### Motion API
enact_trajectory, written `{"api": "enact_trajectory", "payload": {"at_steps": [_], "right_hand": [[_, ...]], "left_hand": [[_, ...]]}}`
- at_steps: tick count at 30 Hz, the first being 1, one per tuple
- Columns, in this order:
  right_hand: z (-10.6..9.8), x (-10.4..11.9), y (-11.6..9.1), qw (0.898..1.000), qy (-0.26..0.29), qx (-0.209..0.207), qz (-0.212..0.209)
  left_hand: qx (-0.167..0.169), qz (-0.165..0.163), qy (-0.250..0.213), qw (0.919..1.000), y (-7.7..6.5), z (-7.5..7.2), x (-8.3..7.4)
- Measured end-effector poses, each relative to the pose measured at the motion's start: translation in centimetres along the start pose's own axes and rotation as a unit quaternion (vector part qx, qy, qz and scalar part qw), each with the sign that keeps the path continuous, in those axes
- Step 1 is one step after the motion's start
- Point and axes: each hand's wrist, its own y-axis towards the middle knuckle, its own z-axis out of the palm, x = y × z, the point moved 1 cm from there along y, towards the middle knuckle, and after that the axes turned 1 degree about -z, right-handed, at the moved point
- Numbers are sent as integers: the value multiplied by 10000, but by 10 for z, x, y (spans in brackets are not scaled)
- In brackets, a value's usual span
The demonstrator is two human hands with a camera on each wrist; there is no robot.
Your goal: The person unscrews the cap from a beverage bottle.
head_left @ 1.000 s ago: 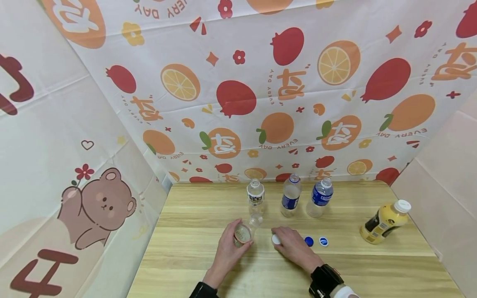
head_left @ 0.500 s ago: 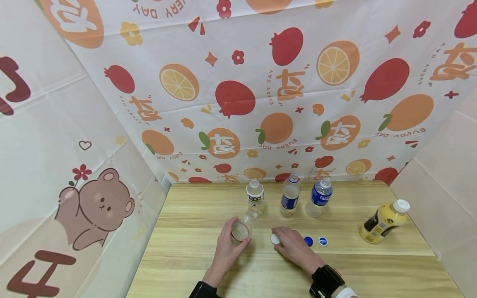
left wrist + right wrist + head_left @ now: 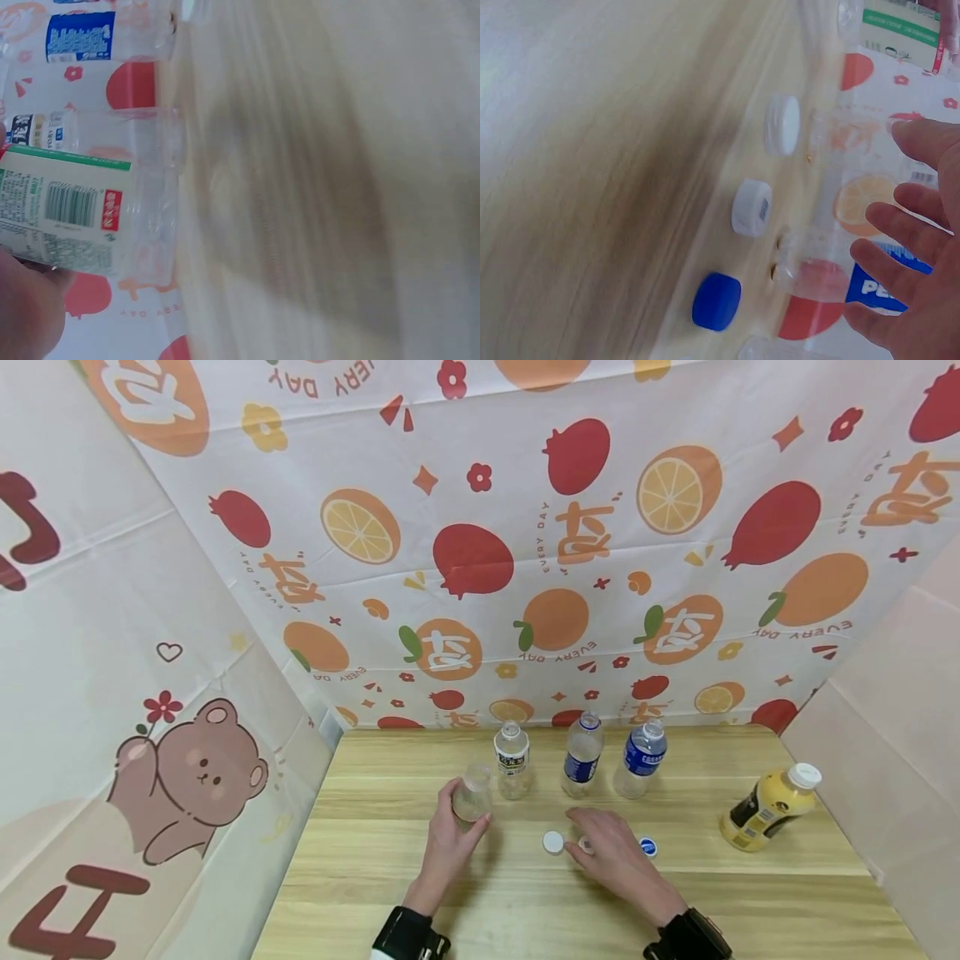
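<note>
My left hand (image 3: 448, 843) grips a clear plastic bottle (image 3: 472, 793) round its lower part, its uncapped mouth up. In the left wrist view its label (image 3: 67, 206) is pale with a green band and barcode; whether the base touches the table cannot be told. My right hand (image 3: 618, 860) holds nothing and hovers over a row of caps, its fingers apart in the right wrist view. A larger white cap (image 3: 552, 842) lies left of its fingertips. Beside it are a smaller white cap (image 3: 752, 208) and a blue cap (image 3: 717, 301), which the hand hides in the head view.
Behind the hands stand three clear uncapped bottles: one with a white-and-black label (image 3: 513, 760), two with blue labels, left (image 3: 582, 758) and right (image 3: 642, 760). A capped yellow drink bottle (image 3: 771, 808) stands at right. A blue-and-white cap (image 3: 648, 847) lies on the wooden table (image 3: 360, 877).
The bottle in my left hand has shifted left and turned from tilted to about upright. My right hand has left the larger white cap and moved right, its fingers spreading.
</note>
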Motion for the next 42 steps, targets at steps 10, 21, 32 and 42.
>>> {"api": "enact_trajectory", "payload": {"at_steps": [10,21,32,42], "right_hand": [[-7,-5,-9,9993,-221,-309,-12],[-11,-8,-13,9963,-204,-710,-446],[-13,-12,-13,9953,-269,-704,-609],[-14,-12,-12,9957,-332,-643,-571]], "left_hand": [[-304,-278,-100,9991,28,1,2],[-251,-640,-283,9972,48,7,11],[-372,-736,-13,9966,54,10,29],[-366,-732,42,9966,55,10,36]]}}
